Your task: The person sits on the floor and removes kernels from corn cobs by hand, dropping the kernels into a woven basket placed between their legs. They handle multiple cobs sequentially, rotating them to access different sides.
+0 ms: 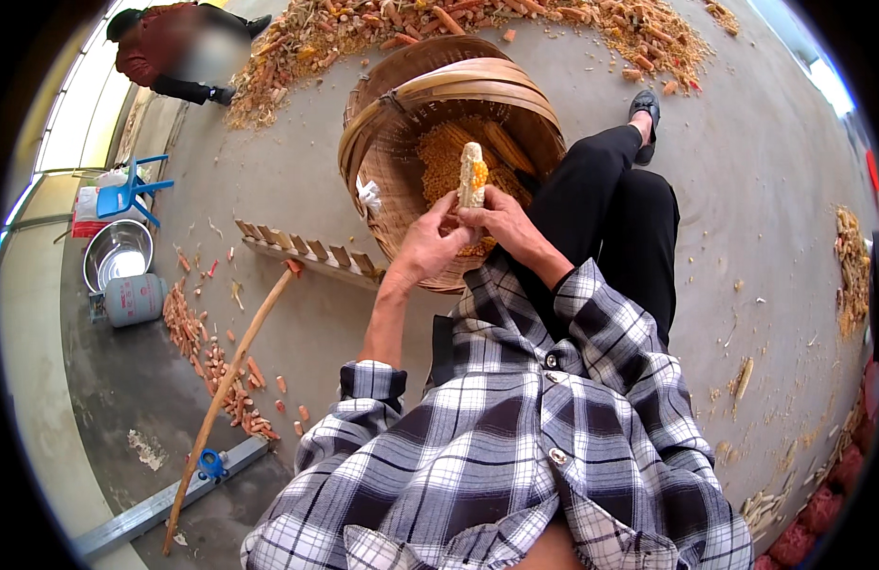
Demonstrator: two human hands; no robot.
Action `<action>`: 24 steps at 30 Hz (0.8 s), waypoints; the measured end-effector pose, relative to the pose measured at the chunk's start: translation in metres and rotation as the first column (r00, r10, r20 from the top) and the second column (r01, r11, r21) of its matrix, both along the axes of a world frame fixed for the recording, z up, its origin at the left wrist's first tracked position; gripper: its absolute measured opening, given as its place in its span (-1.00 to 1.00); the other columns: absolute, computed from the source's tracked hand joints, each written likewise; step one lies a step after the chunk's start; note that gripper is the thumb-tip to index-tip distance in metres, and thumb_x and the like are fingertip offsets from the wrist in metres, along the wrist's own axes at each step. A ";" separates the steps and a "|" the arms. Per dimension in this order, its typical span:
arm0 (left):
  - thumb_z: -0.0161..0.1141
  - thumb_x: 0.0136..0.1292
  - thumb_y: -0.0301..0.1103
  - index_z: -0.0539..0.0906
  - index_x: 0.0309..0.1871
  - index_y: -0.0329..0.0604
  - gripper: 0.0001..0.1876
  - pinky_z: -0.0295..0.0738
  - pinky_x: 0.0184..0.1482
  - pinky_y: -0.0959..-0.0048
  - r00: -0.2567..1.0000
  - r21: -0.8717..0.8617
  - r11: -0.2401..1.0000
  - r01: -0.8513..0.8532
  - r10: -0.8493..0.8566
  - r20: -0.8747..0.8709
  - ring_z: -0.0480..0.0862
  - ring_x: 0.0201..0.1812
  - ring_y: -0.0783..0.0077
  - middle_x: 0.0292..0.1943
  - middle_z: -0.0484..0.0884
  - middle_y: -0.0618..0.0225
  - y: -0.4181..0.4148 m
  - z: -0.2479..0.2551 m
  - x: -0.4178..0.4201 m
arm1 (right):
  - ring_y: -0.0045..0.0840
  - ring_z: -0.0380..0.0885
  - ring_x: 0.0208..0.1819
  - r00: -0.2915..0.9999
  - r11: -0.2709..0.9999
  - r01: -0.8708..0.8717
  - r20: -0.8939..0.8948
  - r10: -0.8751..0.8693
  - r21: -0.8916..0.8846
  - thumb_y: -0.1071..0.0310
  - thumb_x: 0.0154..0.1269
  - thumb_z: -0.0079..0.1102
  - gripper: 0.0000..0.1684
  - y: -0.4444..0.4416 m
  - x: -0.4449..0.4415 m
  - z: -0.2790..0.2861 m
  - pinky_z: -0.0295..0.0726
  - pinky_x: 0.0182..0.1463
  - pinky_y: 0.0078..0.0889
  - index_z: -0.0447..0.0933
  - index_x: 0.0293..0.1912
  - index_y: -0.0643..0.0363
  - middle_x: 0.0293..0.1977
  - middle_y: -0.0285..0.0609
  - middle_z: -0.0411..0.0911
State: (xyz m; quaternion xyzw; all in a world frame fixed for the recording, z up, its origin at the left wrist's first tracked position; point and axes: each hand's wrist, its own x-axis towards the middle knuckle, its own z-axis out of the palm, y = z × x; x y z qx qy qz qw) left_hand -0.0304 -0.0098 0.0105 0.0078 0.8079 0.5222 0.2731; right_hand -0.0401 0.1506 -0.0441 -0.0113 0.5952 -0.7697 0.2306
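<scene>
A mostly shelled corn cob points away from me, with a patch of yellow kernels left on its right side. My left hand grips its lower end, and my right hand closes on it from the other side, thumb near the bare part. Both hands are over a woven bamboo basket with a broad arched handle. Inside lie loose corn kernels and unshelled ears of corn, partly hidden by my hands. A white tied strip hangs on the basket's left side.
A wooden rake lies left of the basket, near scattered cob pieces. Further left are a gas cylinder, a metal basin and a blue chair. Beyond the basket spreads a cob heap; a person bends beside it.
</scene>
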 end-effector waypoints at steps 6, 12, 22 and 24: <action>0.15 0.32 -0.27 0.49 0.15 -0.33 -0.58 0.51 -0.30 0.54 0.967 0.065 0.970 -0.234 0.239 -0.085 0.56 -0.37 0.56 -0.32 0.61 0.34 -0.019 -0.014 -0.009 | -0.58 0.46 -0.18 0.999 0.984 -0.006 -0.043 0.013 0.177 0.27 0.16 0.26 -0.58 -0.003 0.001 0.005 0.46 -0.07 -0.50 0.42 -0.04 0.27 -0.24 -0.21 0.48; 0.08 0.35 -0.30 0.50 -0.10 -0.14 -0.84 0.25 -0.59 0.69 0.922 0.437 0.817 -0.376 0.280 0.268 0.29 -0.64 0.76 -0.51 0.42 0.56 -0.008 -0.003 -0.006 | -0.42 0.52 -0.18 0.981 0.971 0.054 -0.196 -0.008 0.235 0.22 0.04 0.25 -0.49 -0.004 0.006 0.007 0.48 -0.07 -0.40 0.41 -0.04 0.27 -0.27 -0.05 0.53; -0.04 0.29 -0.37 0.46 -0.12 -0.09 -0.86 0.15 -0.70 0.68 0.885 0.403 0.791 -0.460 0.372 0.281 0.24 -0.69 0.75 -0.55 0.36 0.57 -0.002 -0.015 -0.001 | 0.01 0.59 -0.29 0.949 0.870 -0.021 -0.263 0.173 0.493 0.31 0.05 0.19 -0.60 -0.008 0.007 0.011 0.53 -0.19 -0.14 0.31 -0.16 0.29 -0.40 0.25 0.53; -0.10 0.26 -0.42 0.47 -0.12 -0.11 -0.83 0.13 -0.74 0.66 0.850 0.355 0.773 -0.526 0.457 0.263 0.23 -0.70 0.76 -0.57 0.34 0.58 0.004 -0.022 0.001 | 0.01 0.58 -0.33 0.929 0.810 0.050 -0.326 0.178 0.585 0.34 0.06 0.20 -0.61 -0.014 0.013 0.010 0.52 -0.25 -0.16 0.28 -0.17 0.28 -0.43 0.25 0.52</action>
